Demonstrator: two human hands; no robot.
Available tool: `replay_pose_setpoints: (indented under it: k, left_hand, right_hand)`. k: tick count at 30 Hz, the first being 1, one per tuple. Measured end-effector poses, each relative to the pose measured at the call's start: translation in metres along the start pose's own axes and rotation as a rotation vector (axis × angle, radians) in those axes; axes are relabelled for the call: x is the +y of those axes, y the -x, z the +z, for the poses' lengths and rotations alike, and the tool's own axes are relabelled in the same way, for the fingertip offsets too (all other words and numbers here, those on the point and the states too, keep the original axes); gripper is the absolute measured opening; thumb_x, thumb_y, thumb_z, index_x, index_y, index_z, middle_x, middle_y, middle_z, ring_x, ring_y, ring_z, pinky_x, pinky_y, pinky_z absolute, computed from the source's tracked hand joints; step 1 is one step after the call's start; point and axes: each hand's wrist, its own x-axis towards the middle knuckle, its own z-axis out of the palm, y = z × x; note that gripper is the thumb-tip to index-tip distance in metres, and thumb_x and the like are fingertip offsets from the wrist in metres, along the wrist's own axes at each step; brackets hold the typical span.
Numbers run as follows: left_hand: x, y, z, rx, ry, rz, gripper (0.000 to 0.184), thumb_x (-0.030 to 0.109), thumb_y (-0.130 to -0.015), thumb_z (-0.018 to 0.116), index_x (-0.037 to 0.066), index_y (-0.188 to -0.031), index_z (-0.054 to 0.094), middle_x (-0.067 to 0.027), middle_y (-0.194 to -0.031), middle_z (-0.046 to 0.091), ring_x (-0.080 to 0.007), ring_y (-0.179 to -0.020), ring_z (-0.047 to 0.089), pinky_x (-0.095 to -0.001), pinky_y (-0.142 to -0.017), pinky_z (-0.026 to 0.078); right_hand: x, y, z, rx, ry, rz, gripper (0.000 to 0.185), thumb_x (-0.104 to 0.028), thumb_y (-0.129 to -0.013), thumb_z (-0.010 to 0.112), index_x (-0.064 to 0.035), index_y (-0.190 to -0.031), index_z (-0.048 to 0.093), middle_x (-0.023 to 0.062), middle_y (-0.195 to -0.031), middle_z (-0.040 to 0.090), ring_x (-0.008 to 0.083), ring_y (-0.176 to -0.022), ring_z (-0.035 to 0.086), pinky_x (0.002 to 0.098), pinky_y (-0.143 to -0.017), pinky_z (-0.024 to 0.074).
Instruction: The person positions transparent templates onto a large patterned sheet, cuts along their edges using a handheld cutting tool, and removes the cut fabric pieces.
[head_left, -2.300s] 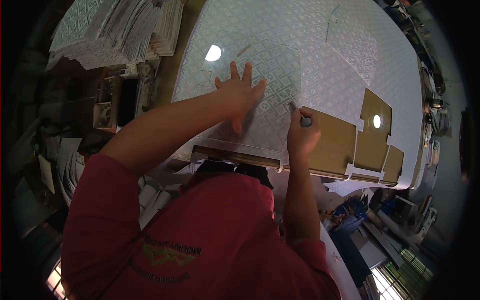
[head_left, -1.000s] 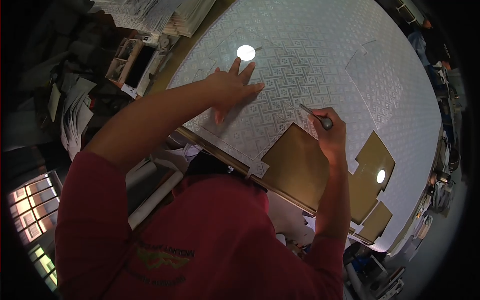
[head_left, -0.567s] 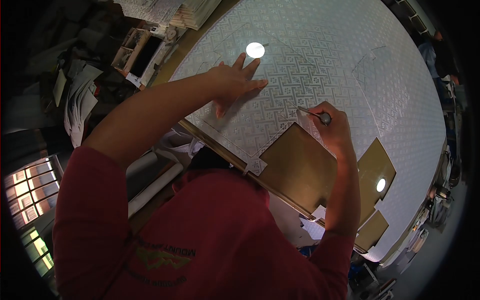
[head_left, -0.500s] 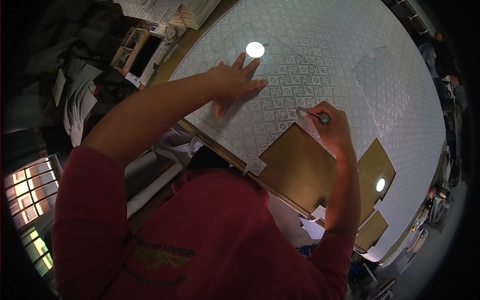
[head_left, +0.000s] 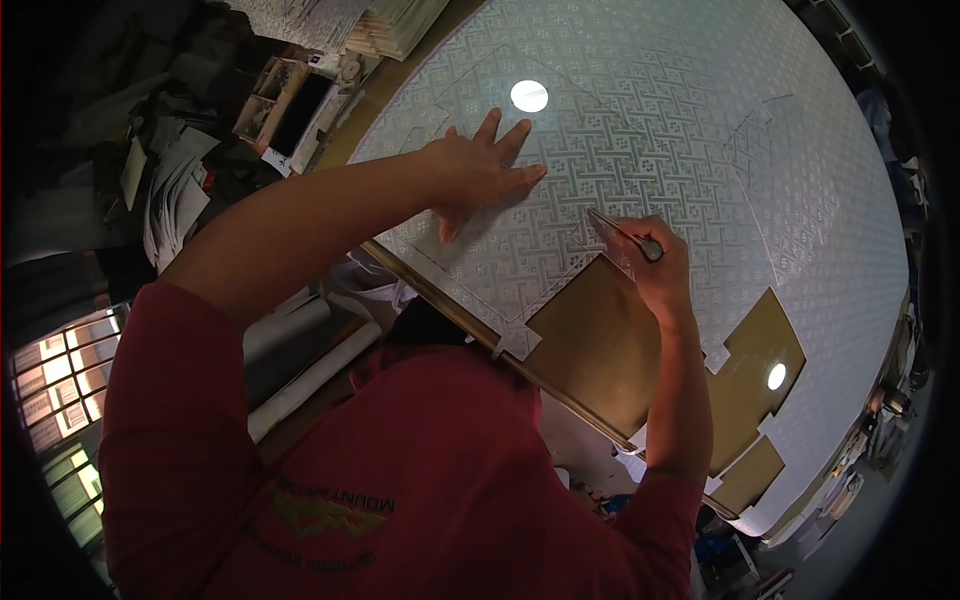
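My left hand (head_left: 475,172) lies with its fingers spread on a pale sheet (head_left: 620,150) with a woven-looking pattern, just below a bright round spot of reflected light. In my right hand (head_left: 662,275) is a slim metal knife (head_left: 630,236) with a rounded dark end. Its tip points up and left and meets the sheet, as far as I can tell. Thin outlines run across the sheet. Below the knife, a piece is gone from the sheet and a golden-brown board (head_left: 590,335) shows through. My right forearm hides part of that opening.
The board's near edge (head_left: 440,305) runs along my body. At right is another opening onto the brown board (head_left: 755,345). A wooden box (head_left: 270,100) and stacked papers (head_left: 395,25) lie at upper left. Rolled material (head_left: 315,375) stands beside me at left.
The view has shifted slightly, moving the scene right. My right hand has carried the knife tip a little up and left over the sheet. My left hand keeps its place on it.
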Motion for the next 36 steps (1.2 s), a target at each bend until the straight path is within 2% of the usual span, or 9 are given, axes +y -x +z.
replay_pose_setpoints:
  k: [4, 6, 7, 9, 15, 21, 25, 30, 36]
  left_hand:
    - [0.000, 0.000, -0.002, 0.006, 0.006, -0.003, 0.147, 0.028, -0.045, 0.105, 0.025, -0.166, 0.023, -0.0279, -0.172, 0.001, -0.0568, -0.156, 0.005, -0.0754, -0.108, 0.042]
    - [-0.001, 0.003, -0.001, 0.020, 0.018, -0.001, 0.148, 0.028, -0.043, 0.105, 0.024, -0.166, 0.024, -0.0276, -0.173, 0.000, -0.0569, -0.156, 0.005, -0.0758, -0.108, 0.042]
    - [-0.002, 0.002, 0.000, 0.030, 0.016, 0.013, 0.148, 0.028, -0.043, 0.105, 0.024, -0.166, 0.024, -0.0276, -0.173, 0.000, -0.0569, -0.156, 0.005, -0.0758, -0.108, 0.042]
    - [-0.004, 0.001, 0.002, 0.018, 0.084, 0.004, 0.151, 0.025, -0.042, 0.106, 0.031, -0.167, 0.021, -0.0250, -0.173, -0.005, -0.0561, -0.157, 0.003, -0.0782, -0.108, 0.039]
    - [-0.009, 0.004, 0.002, 0.003, 0.111, 0.039, 0.154, 0.025, -0.041, 0.106, 0.031, -0.167, 0.019, -0.0252, -0.173, -0.007, -0.0564, -0.157, -0.001, -0.0802, -0.109, 0.035]
    - [-0.018, 0.003, 0.008, 0.011, 0.197, 0.082, 0.156, 0.025, -0.040, 0.107, 0.031, -0.168, 0.018, -0.0247, -0.173, -0.010, -0.0565, -0.156, -0.005, -0.0826, -0.111, 0.027]
    - [-0.021, 0.003, 0.008, 0.014, 0.216, 0.106, 0.156, 0.024, -0.040, 0.107, 0.031, -0.168, 0.017, -0.0243, -0.173, -0.011, -0.0560, -0.157, -0.007, -0.0827, -0.112, 0.025]
    - [-0.023, 0.004, 0.008, 0.007, 0.233, 0.109, 0.156, 0.024, -0.042, 0.108, 0.030, -0.168, 0.015, -0.0259, -0.173, -0.012, -0.0580, -0.155, -0.008, -0.0830, -0.112, 0.025]
    - [-0.022, 0.002, 0.008, 0.000, 0.219, 0.110, 0.156, 0.024, -0.042, 0.108, 0.028, -0.168, 0.016, -0.0274, -0.172, -0.012, -0.0609, -0.154, -0.008, -0.0830, -0.110, 0.029]
  right_hand:
    - [-0.021, 0.009, -0.001, 0.017, 0.036, 0.111, 0.014, -0.004, -0.093, 0.076, -0.0010, -0.106, 0.072, 0.0070, -0.085, 0.074, 0.0115, -0.078, 0.068, 0.0277, -0.071, 0.0534]
    - [-0.020, 0.023, 0.010, 0.256, -0.053, 0.207, 0.013, -0.005, -0.094, 0.074, 0.0002, -0.106, 0.071, 0.0080, -0.085, 0.074, 0.0123, -0.078, 0.069, 0.0286, -0.071, 0.0544]
    - [-0.023, 0.028, 0.019, 0.267, -0.040, 0.210, 0.013, -0.005, -0.094, 0.074, 0.0002, -0.106, 0.071, 0.0080, -0.085, 0.074, 0.0123, -0.078, 0.069, 0.0286, -0.071, 0.0544]
    - [-0.029, 0.036, 0.039, 0.501, -0.055, 0.276, 0.012, -0.006, -0.094, 0.072, 0.0005, -0.105, 0.071, 0.0094, -0.086, 0.074, 0.0140, -0.080, 0.071, 0.0302, -0.072, 0.0556]
    - [-0.044, 0.033, 0.073, 0.744, 0.024, 0.463, 0.014, -0.010, -0.094, 0.070, 0.0005, -0.103, 0.071, 0.0121, -0.088, 0.075, 0.0195, -0.081, 0.074, 0.0347, -0.074, 0.0572]
    - [-0.053, 0.022, 0.087, 0.856, 0.186, 0.543, 0.016, -0.014, -0.092, 0.071, -0.0011, -0.101, 0.073, 0.0144, -0.088, 0.076, 0.0236, -0.078, 0.074, 0.0375, -0.072, 0.0574]
    - [-0.048, 0.018, 0.092, 0.908, 0.286, 0.504, 0.014, -0.014, -0.091, 0.071, -0.0020, -0.099, 0.073, 0.0151, -0.085, 0.076, 0.0260, -0.075, 0.074, 0.0389, -0.072, 0.0572]
    - [-0.055, 0.010, 0.085, 0.829, 0.316, 0.517, 0.015, -0.015, -0.091, 0.070, -0.0018, -0.099, 0.073, 0.0159, -0.083, 0.075, 0.0290, -0.074, 0.075, 0.0408, -0.070, 0.0566]
    - [-0.061, 0.004, 0.082, 0.757, 0.443, 0.556, 0.014, -0.013, -0.091, 0.071, -0.0005, -0.098, 0.071, 0.0161, -0.080, 0.074, 0.0269, -0.073, 0.075, 0.0395, -0.068, 0.0564]
